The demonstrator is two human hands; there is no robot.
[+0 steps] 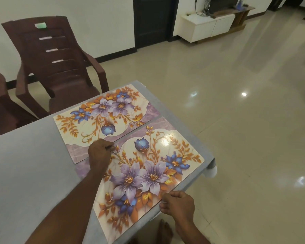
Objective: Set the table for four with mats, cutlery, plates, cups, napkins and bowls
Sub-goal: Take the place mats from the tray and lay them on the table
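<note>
— Now, head view: which parts are hidden?

— My left hand point(99, 153) rests on the near mat point(148, 173), fingers curled; whether it pinches the edge, I cannot tell. My right hand point(179, 204) pinches that mat's near edge at the table point(25, 164) rim.

— And the second mat?

— The far mat point(104, 118) lies just beside it, edges nearly touching. Further mats at the left border are cut off. One chair point(58, 64) stands behind.

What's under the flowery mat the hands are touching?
Under the near flowery rectangular placemat lies the grey table. Whatever else sits beneath is covered, also by the left hand.
</note>
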